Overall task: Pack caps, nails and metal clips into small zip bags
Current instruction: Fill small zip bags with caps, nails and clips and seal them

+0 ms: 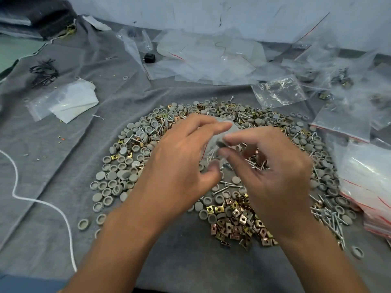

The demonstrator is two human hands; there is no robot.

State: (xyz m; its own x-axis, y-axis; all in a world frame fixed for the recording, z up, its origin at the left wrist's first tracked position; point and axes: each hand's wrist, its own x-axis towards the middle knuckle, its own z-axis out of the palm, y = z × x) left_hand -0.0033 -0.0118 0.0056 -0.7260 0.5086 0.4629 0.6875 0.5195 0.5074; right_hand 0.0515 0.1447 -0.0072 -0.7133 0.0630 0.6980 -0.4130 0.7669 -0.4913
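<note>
While hemmed by caps (118, 166), both hands' fingers (211, 127) apparently pinch zip bag (213, 144).

Left hand (179, 163): reaching in from lower left, thumb and fingers curling, pinching. Right hand (273, 172): meeting it from lower right, fingertips pinching, forearms bare.

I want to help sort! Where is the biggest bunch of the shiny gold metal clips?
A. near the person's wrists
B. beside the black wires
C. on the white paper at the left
A: the metal clips lie heaped on the gray cloth between the person's wrists.
</note>
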